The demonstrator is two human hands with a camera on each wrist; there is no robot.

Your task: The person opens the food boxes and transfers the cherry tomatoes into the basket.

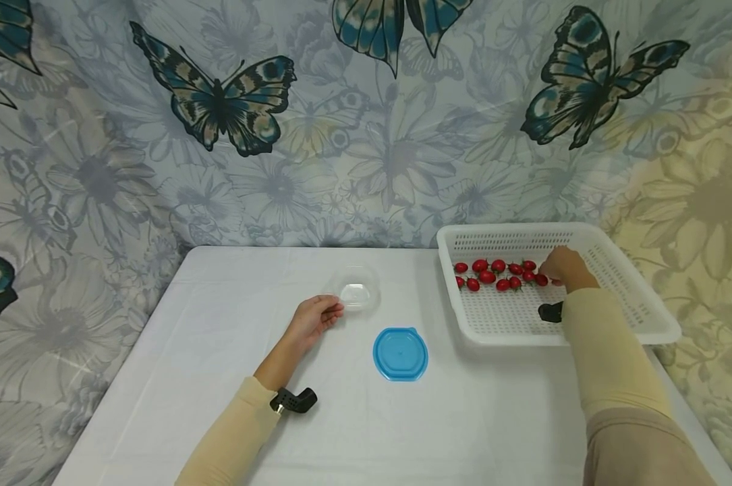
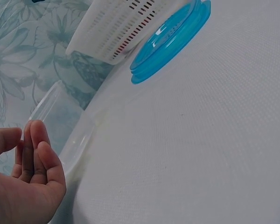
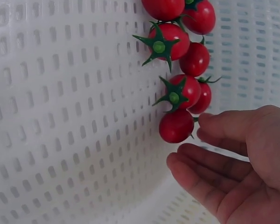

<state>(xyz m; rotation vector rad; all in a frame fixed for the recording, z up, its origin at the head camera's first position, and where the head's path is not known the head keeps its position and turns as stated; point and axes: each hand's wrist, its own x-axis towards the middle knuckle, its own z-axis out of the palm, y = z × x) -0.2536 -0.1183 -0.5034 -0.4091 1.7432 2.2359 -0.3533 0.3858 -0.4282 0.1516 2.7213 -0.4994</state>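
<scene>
My left hand (image 1: 314, 322) holds the near left rim of a clear plastic container (image 1: 358, 295), which stands on the white table; in the left wrist view its thumb and fingertips meet at the rim. Inside the white basket (image 1: 508, 337), my right hand (image 1: 566, 267) reaches over the right end of a group of cherry tomatoes (image 1: 487, 277). From the right wrist view, the thumb and fingers are spread beside the nearest tomato (image 3: 176, 126), with nothing between them. Green stems top several of the tomatoes.
A round blue lid (image 1: 400, 354) lies on the white tablecloth (image 1: 463, 418) between the container and the basket. Behind the table hangs a cloth (image 1: 396, 155) printed with butterflies and flowers. The basket's perforated walls surround the right hand.
</scene>
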